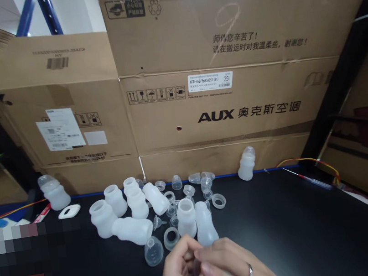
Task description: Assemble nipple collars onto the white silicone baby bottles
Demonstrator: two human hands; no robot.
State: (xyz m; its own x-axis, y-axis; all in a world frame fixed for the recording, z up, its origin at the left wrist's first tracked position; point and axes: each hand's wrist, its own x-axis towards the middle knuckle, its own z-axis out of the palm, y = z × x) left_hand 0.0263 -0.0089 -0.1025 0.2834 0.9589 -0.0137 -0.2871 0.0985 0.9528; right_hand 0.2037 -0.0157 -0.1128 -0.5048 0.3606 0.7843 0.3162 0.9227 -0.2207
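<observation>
At the bottom centre, my left hand (179, 274) and my right hand (239, 265) meet with bent, closed fingers. Between them is something small that the fingers mostly hide; a pale edge shows below. The right hand wears a ring. Just beyond the fingers are an upright frosted baby bottle (186, 220) without a top and another frosted bottle (205, 224), partly covered by my right hand. A clear domed cap (153, 252), a screw collar (172, 238) and a clear silicone teat (158, 223) lie left of these. Another bottle (133, 230) lies on its side.
Several open bottles (102, 219) stand left of centre, with loose collars (219, 201) and caps (177, 182) behind. Capped bottles stand at far left (54, 193) and right (247, 164). Cardboard (256, 136) walls the back. A white case (69, 211) and wires (306, 159) lie nearby.
</observation>
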